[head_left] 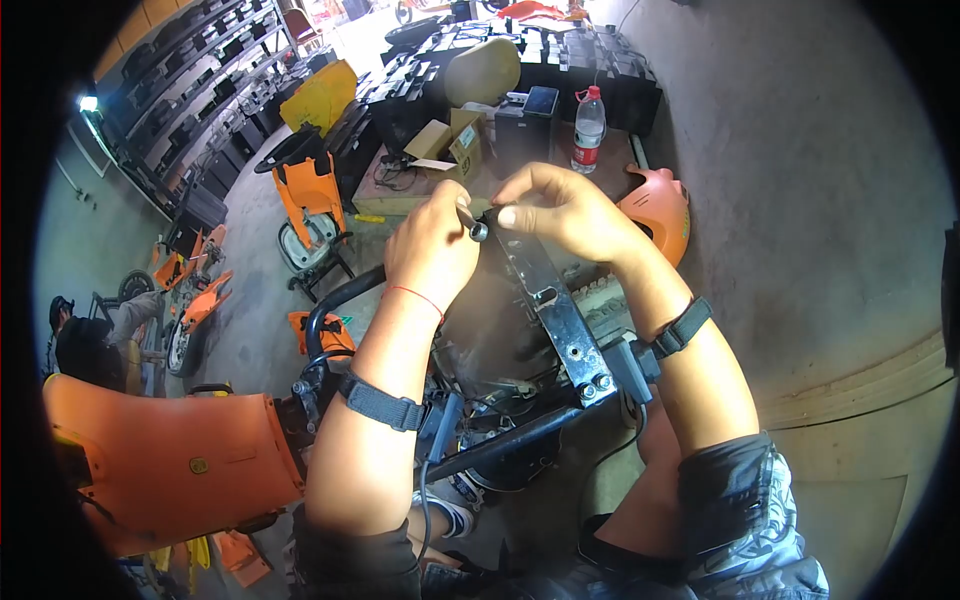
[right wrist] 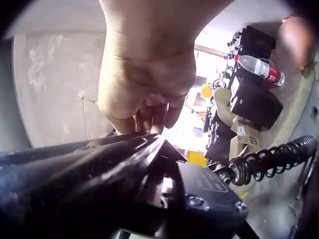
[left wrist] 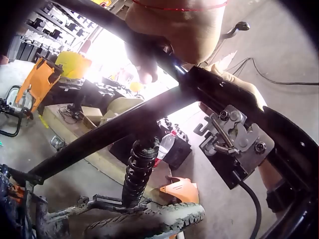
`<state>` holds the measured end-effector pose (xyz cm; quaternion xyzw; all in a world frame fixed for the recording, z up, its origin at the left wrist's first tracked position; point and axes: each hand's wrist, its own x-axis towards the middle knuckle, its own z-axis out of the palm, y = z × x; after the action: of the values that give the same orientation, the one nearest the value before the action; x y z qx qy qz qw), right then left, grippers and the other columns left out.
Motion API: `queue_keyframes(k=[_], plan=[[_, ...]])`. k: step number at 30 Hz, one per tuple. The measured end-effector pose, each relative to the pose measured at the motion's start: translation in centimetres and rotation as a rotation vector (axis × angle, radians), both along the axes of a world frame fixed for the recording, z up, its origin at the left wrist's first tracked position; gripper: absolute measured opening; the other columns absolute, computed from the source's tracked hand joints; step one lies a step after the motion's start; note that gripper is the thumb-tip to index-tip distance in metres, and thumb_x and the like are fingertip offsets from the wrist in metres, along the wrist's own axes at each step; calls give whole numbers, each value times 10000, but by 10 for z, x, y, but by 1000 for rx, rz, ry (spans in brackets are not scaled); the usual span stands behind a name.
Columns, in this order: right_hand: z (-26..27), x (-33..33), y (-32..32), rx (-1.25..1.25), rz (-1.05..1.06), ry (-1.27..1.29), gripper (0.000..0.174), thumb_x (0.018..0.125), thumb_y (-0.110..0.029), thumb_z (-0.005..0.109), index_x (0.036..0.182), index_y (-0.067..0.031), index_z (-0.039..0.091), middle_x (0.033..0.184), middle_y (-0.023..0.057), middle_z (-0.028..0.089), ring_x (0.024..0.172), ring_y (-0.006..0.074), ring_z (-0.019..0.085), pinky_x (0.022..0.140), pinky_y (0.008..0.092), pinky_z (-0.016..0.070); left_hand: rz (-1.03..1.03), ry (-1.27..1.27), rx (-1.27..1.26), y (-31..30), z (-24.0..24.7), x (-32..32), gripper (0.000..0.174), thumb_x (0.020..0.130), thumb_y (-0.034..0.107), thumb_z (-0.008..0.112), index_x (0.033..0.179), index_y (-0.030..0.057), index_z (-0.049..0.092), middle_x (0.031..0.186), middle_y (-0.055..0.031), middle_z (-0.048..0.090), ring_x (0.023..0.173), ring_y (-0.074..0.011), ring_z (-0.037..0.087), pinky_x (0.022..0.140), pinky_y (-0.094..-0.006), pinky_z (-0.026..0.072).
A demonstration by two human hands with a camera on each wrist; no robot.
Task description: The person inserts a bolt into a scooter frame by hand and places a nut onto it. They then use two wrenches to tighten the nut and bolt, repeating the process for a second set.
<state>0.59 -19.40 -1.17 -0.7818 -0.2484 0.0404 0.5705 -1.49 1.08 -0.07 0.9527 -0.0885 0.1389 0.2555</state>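
Note:
In the head view my left hand (head_left: 432, 245) grips a metal socket wrench (head_left: 478, 231), its round end poking out beside the fingers. The wrench's bent end (left wrist: 242, 26) also shows past the hand in the left wrist view. My right hand (head_left: 575, 212) has thumb and forefinger curled at the far end of the black frame (head_left: 545, 295), close to the wrench. What lies between those fingertips is mostly hidden. A metal latch with a spring (left wrist: 238, 134) is mounted under the frame. In the right wrist view the right hand's fingers (right wrist: 144, 119) bend down behind the frame.
A coil-spring shock absorber (left wrist: 139, 169) and a knobby tyre (left wrist: 154, 221) sit below the frame. An orange body panel (head_left: 180, 465) is at the left. A water bottle (head_left: 588, 130) and an open carton (head_left: 450, 145) stand on a low platform ahead. Another person (head_left: 90, 345) is at far left.

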Motion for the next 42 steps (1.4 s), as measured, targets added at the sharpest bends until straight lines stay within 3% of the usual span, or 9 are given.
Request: queue_keyframes(k=[7, 9, 12, 16, 18, 39, 42], plan=[[0, -3, 2, 163, 116, 2, 245, 969, -138, 721, 1183, -32, 664, 1166, 49, 682, 1084, 142, 637, 979, 323, 510, -12, -14, 0, 0, -1, 0, 246, 1039, 275, 483, 1141, 118, 643, 983, -219, 725, 996, -435, 688, 836, -525, 523], [-8, 4, 1, 87, -35, -38, 288, 921, -215, 781, 1143, -51, 697, 1013, 32, 709, 939, 126, 628, 870, 311, 512, -7, -7, 1, 0, 0, 0, 245, 1039, 272, 484, 1139, 115, 643, 982, -221, 724, 994, -435, 688, 834, -525, 523], [-9, 9, -2, 144, 29, -105, 295, 913, -219, 791, 1139, -55, 697, 1009, 34, 707, 926, 125, 627, 850, 307, 513, -3, -6, -4, -1, 0, -1, 243, 1038, 268, 485, 1136, 112, 643, 980, -225, 722, 993, -436, 687, 833, -524, 523], [-2, 0, -2, 119, -28, -24, 251, 907, -212, 797, 1084, -55, 715, 1009, 38, 708, 926, 126, 629, 851, 306, 514, -15, -5, -11, 0, 0, 0, 241, 1038, 264, 484, 1134, 111, 644, 979, -227, 721, 995, -439, 685, 836, -522, 523], [-2, 3, -4, 52, 3, -7, 239, 943, -165, 758, 1127, -28, 688, 1120, 42, 689, 1057, 133, 637, 944, 313, 511, -14, -7, -11, 0, 0, 0, 241, 1039, 266, 485, 1132, 111, 644, 980, -226, 721, 996, -439, 684, 837, -521, 523], [3, 3, -4, -22, 36, -170, 210, 961, -152, 728, 1134, -36, 704, 1127, 36, 693, 1066, 133, 629, 976, 318, 491, -12, -7, -12, 0, 0, 1, 249, 1042, 279, 479, 1138, 120, 644, 978, -224, 722, 999, -436, 684, 836, -518, 521], [8, -3, -2, 13, 43, -68, 197, 953, -132, 733, 1117, -28, 705, 1121, 38, 695, 1060, 140, 631, 972, 320, 492, -5, -2, 0, 0, 1, -1, 251, 1043, 280, 476, 1139, 119, 644, 976, -225, 722, 1001, -436, 684, 837, -518, 521]])
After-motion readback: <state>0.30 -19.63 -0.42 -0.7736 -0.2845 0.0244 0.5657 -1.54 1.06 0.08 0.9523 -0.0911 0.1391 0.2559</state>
